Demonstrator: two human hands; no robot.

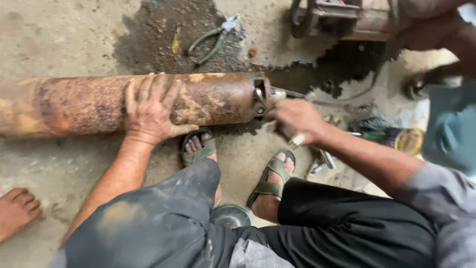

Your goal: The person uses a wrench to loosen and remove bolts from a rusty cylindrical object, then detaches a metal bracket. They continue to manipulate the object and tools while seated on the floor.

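Left grip (149, 110) lies flat and spread on top of the rusty cylinder (99, 103), pressing rather than grasping it. Right grip (297, 119) is clenched around a metal tool (296, 140) at the cylinder's flanged end (260, 97). That cylinder lies lengthwise on the concrete floor (59, 34), just beyond the person's sandalled feet (270, 178). Green-handled pliers (210, 42) rest on a dark oil stain (163, 34) farther off.

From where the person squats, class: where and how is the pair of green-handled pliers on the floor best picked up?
Take the pliers by the two green handles, closing one hand round both. They lie flat on the dark stained floor beyond the rusty pipe, handles splayed toward the near left, jaws pointing away. So reach over the pipe and come down from above.
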